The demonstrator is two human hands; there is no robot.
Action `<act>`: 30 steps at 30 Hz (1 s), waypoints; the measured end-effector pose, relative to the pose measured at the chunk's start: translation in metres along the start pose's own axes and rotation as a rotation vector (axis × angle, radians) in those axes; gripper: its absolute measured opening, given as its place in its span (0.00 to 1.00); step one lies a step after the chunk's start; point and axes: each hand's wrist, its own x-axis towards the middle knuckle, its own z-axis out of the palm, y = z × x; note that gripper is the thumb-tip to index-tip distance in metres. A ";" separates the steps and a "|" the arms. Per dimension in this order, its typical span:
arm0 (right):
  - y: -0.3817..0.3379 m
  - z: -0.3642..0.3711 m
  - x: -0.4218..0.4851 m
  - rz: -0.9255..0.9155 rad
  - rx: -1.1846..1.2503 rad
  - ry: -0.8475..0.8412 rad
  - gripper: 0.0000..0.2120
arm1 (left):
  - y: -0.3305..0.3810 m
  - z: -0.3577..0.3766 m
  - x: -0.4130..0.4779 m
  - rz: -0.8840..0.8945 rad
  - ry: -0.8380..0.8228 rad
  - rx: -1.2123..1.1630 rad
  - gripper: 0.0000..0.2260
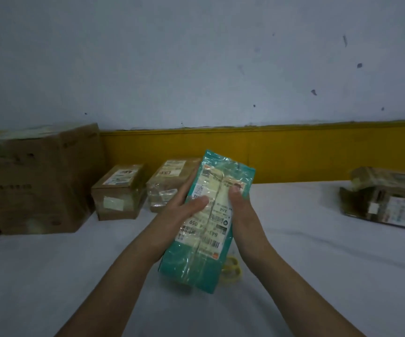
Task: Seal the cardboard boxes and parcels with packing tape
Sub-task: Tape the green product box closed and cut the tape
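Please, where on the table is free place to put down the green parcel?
Bare table lies between the small boxes and the right-hand bundle, along the yellow board, and in front of the big carton. The left back is crowded; a tape roll lies below the parcel.

On the teal parcel (189, 265) between your left hand (184, 205) and right hand (241, 205), the shipping label (215, 216) reads "843" and "059" upside down; print on the cardboard boxes (117, 193) is blurred.
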 end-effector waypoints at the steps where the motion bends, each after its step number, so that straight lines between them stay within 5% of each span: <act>1: -0.003 0.000 0.000 0.018 0.036 0.004 0.26 | 0.003 0.003 0.000 -0.003 0.006 -0.025 0.29; 6: -0.036 -0.034 0.002 0.086 0.427 -0.028 0.26 | 0.025 0.038 0.034 -0.019 -0.006 -0.081 0.30; 11: -0.043 -0.105 0.011 -0.036 0.334 0.093 0.29 | 0.026 0.111 0.095 -0.149 0.041 -0.343 0.19; 16: -0.041 -0.170 0.051 0.118 0.490 0.262 0.20 | -0.008 0.155 0.144 -0.069 -0.040 -0.321 0.20; 23: -0.003 -0.185 0.162 0.244 0.296 0.197 0.13 | -0.052 0.143 0.226 0.005 0.126 -0.149 0.24; 30: 0.039 -0.206 0.208 0.331 -0.270 0.203 0.23 | -0.065 0.137 0.262 -0.007 0.228 0.296 0.15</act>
